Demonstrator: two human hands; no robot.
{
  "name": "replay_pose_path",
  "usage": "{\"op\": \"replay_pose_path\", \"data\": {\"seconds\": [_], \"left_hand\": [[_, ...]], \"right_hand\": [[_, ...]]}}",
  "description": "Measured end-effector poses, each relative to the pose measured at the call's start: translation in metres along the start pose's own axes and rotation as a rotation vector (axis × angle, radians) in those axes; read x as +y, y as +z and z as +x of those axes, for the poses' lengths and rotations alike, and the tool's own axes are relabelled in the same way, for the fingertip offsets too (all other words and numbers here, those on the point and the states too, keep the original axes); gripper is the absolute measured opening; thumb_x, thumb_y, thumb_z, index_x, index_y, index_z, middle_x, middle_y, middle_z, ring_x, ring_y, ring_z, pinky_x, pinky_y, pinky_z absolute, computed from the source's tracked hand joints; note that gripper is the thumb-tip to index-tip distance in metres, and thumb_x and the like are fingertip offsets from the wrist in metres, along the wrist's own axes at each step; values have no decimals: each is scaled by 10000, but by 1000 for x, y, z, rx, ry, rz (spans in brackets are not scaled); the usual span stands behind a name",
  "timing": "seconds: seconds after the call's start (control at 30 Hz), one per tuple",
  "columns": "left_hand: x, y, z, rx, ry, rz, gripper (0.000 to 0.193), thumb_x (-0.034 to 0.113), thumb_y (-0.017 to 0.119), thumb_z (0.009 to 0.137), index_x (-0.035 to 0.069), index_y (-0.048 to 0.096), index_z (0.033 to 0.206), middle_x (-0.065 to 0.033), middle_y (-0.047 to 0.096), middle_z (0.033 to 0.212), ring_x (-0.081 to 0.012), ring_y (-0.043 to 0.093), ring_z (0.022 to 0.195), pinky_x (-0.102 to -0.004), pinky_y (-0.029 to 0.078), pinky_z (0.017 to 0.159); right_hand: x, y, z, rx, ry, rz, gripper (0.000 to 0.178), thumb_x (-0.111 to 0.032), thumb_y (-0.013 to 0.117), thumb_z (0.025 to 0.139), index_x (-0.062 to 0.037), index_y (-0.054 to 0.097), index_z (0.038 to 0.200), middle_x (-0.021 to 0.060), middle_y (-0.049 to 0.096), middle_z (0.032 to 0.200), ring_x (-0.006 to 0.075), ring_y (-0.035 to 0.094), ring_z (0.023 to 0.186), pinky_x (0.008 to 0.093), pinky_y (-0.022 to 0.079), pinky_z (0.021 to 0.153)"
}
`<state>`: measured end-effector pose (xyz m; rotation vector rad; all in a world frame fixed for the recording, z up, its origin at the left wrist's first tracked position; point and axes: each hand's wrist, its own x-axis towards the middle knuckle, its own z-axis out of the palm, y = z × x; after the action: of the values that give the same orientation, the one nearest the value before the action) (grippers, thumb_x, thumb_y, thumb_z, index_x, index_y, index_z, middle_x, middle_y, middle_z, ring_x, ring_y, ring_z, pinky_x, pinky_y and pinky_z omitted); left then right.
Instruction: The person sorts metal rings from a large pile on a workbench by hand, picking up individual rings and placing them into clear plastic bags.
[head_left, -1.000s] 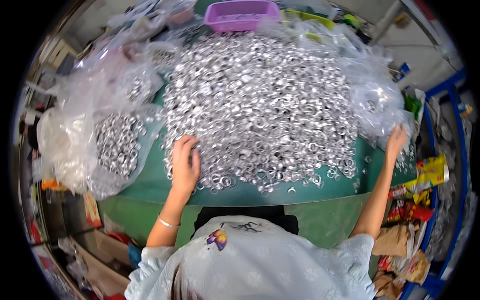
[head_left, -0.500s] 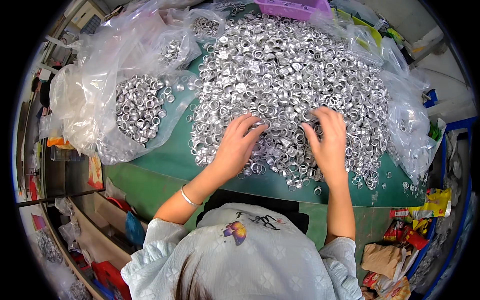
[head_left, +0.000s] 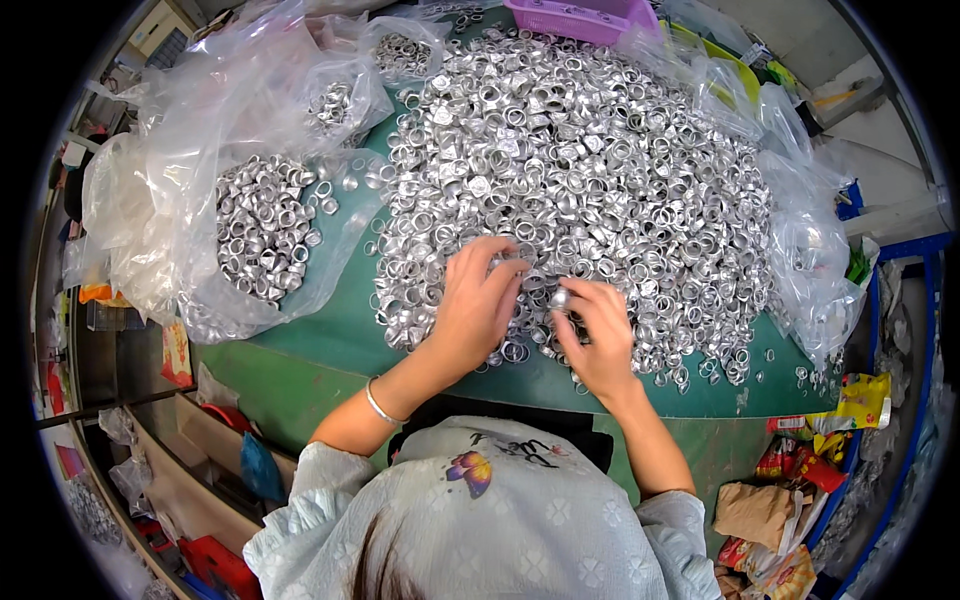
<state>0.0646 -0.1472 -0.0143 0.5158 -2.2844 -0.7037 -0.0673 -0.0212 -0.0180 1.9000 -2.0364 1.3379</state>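
A big heap of small silver metal rings (head_left: 590, 160) covers the green table (head_left: 330, 340). My left hand (head_left: 475, 305) rests palm down on the near edge of the heap, fingers bent over some rings. Beside it, my right hand (head_left: 597, 335) pinches one small silver ring (head_left: 561, 298) between thumb and fingers. The two hands nearly touch at the front of the pile.
A clear plastic bag (head_left: 200, 180) at the left holds more silver rings (head_left: 260, 225). More clear bags (head_left: 810, 240) lie at the right. A purple basket (head_left: 580, 18) stands at the far edge. Snack wrappers (head_left: 800, 480) and boxes sit low at the right.
Both hands have come together from the table's sides to the front middle of the heap. The right hand has picked up a ring.
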Motion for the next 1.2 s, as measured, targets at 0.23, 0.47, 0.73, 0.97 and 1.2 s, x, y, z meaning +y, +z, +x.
{"op": "replay_pose_path", "data": {"seconds": [0.23, 0.47, 0.73, 0.97, 1.2], "left_hand": [[4, 9, 8, -87, 81, 3, 288, -20, 628, 749, 54, 577, 1022, -101, 531, 1106, -296, 497, 1057, -404, 372, 884], [0, 16, 56, -71, 162, 67, 340, 4, 628, 758, 61, 556, 1085, -99, 512, 1153, -302, 478, 1087, -401, 362, 895], [-9, 45, 103, -139, 210, 227, 419, -2, 561, 775, 42, 486, 1185, -141, 491, 1183, -304, 465, 1116, -405, 350, 932], [-13, 31, 71, -221, 291, 158, 390, -54, 528, 738, 31, 521, 1119, -160, 495, 1172, -340, 495, 1065, -442, 374, 953], [1, 7, 41, -310, 340, 36, 486, -140, 527, 601, 25, 559, 1056, -178, 481, 1206, -352, 488, 1105, -487, 344, 1015]], "right_hand": [[23, -55, 2, 384, 857, 1650, 265, -72, 491, 852, -14, 460, 1108, 164, 557, 1019, 239, 566, 850, 310, 480, 667], [47, -85, 21, 145, 696, 371, 134, -89, 617, 842, -1, 650, 938, -41, 479, 591, 46, 388, 519, 228, 310, 476], [79, -75, 85, 219, 357, -364, 176, -137, 638, 806, -68, 656, 966, 102, 592, 669, 251, 552, 553, 345, 429, 539], [57, -80, 67, -6, 635, -205, 128, -135, 620, 824, -16, 660, 848, 112, 588, 602, 241, 541, 501, 332, 419, 518], [50, -73, 80, -32, 402, 4, 187, 15, 553, 819, -12, 628, 989, 112, 590, 792, 192, 549, 642, 292, 426, 585]]}}
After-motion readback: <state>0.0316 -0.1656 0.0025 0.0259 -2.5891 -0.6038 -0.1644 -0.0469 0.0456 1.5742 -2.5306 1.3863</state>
